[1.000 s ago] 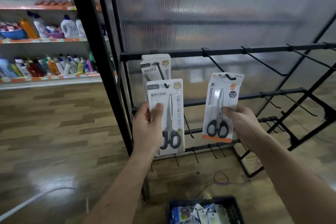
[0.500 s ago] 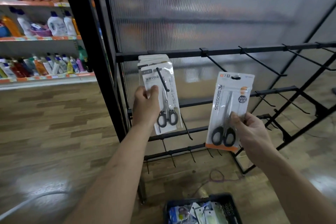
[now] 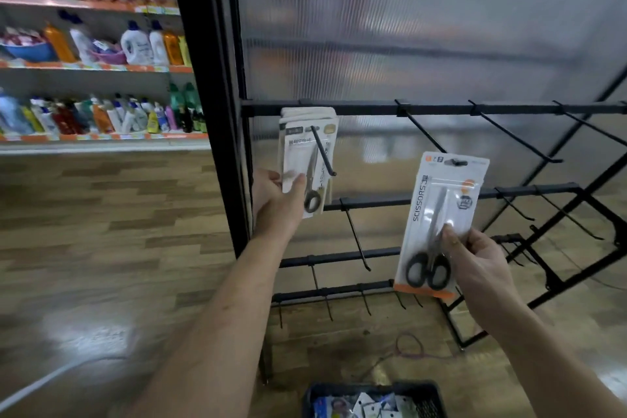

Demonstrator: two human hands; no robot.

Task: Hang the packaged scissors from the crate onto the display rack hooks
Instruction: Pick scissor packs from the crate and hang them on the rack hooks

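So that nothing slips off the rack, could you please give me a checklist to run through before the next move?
1. Is the white pack threaded on the leftmost hook: ok, the hook's tip shows in front of it.
2. Is the left hand off that pack: not ok, it grips the edge.
3. Does the right hand hold the orange-trimmed pack firmly: ok, pinched low.
4. Is its hang hole uncovered: ok.
5. Is the neighbouring hook bare: ok.
6. Does the crate hold more packs: ok.
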